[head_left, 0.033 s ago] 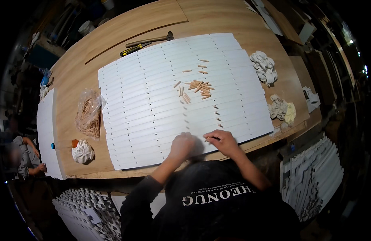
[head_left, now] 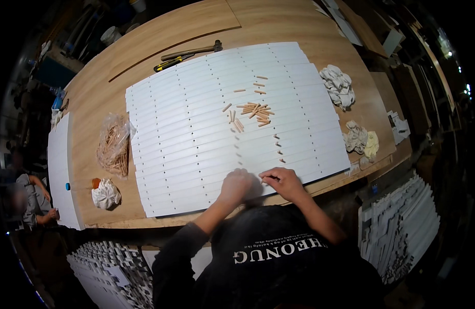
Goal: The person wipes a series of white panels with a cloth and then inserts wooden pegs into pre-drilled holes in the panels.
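Hands meet at the near edge of a wide sheet of white slats [head_left: 206,129], long narrow boards laid side by side on a big wooden workbench [head_left: 160,46], each slat drilled with small holes. The left hand [head_left: 236,186] rests knuckles-up on the nearest slats, its fingers curled together and pressing down; what lies under them cannot be told. Just beside it, almost touching, the right hand [head_left: 281,181] pinches a short wooden dowel pin [head_left: 264,178] between thumb and forefinger, tip down on the slat surface.

Farther away, near the middle of the sheet, lies a loose heap of short tan wooden dowels [head_left: 254,112], with a few scattered pins beyond it toward the far edge. Between the heap and the hands, a short column of dowels stands in the holes [head_left: 277,146].

On the bare bench to the left sits a clear plastic bag of dowels [head_left: 114,146], and nearer, a crumpled white cloth with an orange cap [head_left: 105,194]. At the far edge lie a wooden-handled hammer [head_left: 192,50] and a yellow-and-black tool [head_left: 168,63]. To the right of the slats lie two bundles of pale rags [head_left: 338,85]. Another person [head_left: 34,198] crouches at far left, apart from the work.
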Available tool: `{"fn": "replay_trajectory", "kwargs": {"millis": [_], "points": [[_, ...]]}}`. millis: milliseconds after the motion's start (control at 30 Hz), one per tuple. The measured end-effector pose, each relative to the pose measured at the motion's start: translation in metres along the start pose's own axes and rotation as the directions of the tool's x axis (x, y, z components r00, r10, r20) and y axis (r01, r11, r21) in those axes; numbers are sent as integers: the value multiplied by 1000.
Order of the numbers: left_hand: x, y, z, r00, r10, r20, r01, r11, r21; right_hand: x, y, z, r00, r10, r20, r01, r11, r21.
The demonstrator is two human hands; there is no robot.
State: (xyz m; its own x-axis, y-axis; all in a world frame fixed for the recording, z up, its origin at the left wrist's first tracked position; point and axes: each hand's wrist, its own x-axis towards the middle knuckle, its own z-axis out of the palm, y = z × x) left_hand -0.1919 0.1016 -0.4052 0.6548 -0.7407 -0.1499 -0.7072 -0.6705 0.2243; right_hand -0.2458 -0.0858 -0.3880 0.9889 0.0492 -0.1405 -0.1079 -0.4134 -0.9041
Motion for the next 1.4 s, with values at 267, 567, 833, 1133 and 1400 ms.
{"fn": "replay_trajectory", "kwargs": {"millis": [267,567,833,1133,1400], "points": [[-2,-25,-22,992,-121,27,121,906,-406,4,6,29,1000,7,-19,-9,990,-140],[-63,-46,-1,800,-600,16,329,416,-848,19,7,43,938,-215,271,299,897,-325],[16,-86,-42,818,-517,-252,119,581,-805,25,-3,54,925,-100,367,295,799,-525],[145,-143,-21,835,-420,-356,300,889,-346,41,-21,14,986,-153,62,165,946,-279],[113,-150,-16,826,-458,-328,326,864,-383,155,-13,3,977,-199,-75,141,869,-475]]}}
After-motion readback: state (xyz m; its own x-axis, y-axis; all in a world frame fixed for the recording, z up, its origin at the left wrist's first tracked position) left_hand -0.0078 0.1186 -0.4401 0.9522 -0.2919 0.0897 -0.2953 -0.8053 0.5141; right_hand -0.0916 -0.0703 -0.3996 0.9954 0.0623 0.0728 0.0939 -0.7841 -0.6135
